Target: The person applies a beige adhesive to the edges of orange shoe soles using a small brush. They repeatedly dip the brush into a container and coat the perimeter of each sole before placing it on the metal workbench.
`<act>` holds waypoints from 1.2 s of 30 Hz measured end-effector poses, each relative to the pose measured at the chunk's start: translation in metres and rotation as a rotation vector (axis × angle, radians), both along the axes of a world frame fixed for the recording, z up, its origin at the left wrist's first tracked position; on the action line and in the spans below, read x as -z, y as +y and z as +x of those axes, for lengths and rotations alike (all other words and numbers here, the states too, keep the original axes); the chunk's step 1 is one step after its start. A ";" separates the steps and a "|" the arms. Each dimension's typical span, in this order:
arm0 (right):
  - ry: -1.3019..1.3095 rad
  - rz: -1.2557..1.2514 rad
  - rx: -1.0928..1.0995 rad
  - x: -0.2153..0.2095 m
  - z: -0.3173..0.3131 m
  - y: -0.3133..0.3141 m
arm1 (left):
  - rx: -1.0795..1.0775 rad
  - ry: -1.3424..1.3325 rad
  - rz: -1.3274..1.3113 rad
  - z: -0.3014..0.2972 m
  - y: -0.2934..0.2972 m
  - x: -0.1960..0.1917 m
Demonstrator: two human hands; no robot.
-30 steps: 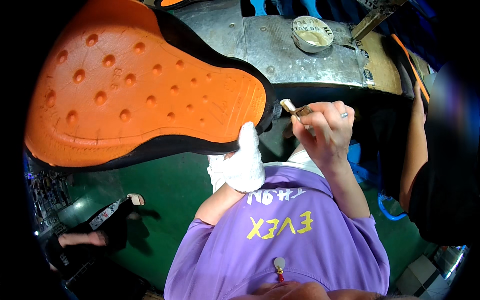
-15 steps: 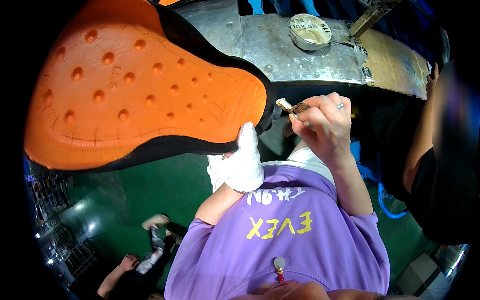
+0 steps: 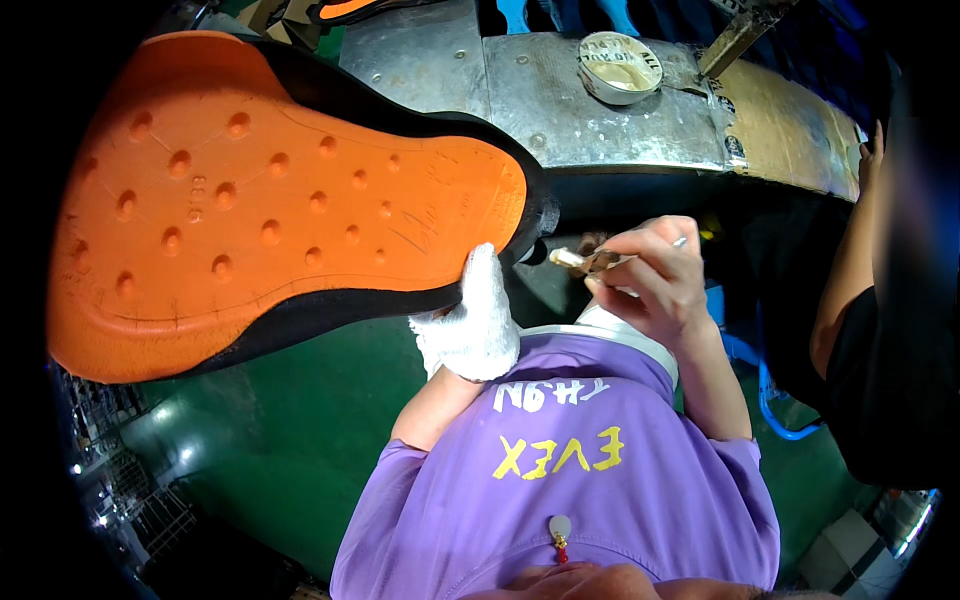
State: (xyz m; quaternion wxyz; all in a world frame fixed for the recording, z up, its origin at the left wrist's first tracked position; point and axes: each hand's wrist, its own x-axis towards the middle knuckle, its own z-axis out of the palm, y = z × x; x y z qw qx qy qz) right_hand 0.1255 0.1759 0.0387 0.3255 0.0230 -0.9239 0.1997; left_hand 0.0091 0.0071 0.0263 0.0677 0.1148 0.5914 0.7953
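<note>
A glossy green floor [image 3: 290, 430] spreads below the work, catching ceiling lights at about 8 o'clock, and a grey metal bench [image 3: 600, 110] runs across the top of the view. Nearest the camera is the person's purple shirt [image 3: 590, 490], filling the 6 o'clock area. Just above it, the left hand [image 3: 470, 325], in a white knit glove, is closed on the narrow end of a large shoe sole [image 3: 280, 210], with the thumb lying up against its black edge. The sole has an orange studded face and a black rim; it is held up off the bench and stretches from the centre out to 9 o'clock. Just to the right, at about 3 o'clock from the glove, the bare right hand [image 3: 650, 275] is pinched shut on a small brush [image 3: 580, 261] with a pale handle, its tip pointing at the sole's black end, near it; whether it touches cannot be told. Farther off, at 12 o'clock on the bench, sits a round open tin [image 3: 620, 68]. At 3 o'clock another person's arm [image 3: 850, 270] hangs beside the bench.
</note>
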 end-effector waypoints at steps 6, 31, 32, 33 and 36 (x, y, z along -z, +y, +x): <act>-0.015 0.024 0.061 -0.019 -0.008 0.007 | -0.081 0.187 -0.260 0.006 0.002 0.013; 0.491 -0.815 0.327 0.000 0.134 -0.004 | 1.166 -0.454 0.081 0.066 0.284 0.033; 0.507 -0.818 0.347 0.001 0.136 -0.001 | 0.998 -0.451 -0.114 0.076 0.309 0.027; 0.517 -0.829 0.349 0.001 0.136 -0.002 | 1.005 -0.331 -0.359 0.071 0.318 0.018; 0.500 -0.894 0.331 0.012 0.130 -0.004 | 1.018 -0.251 -0.356 0.070 0.278 0.049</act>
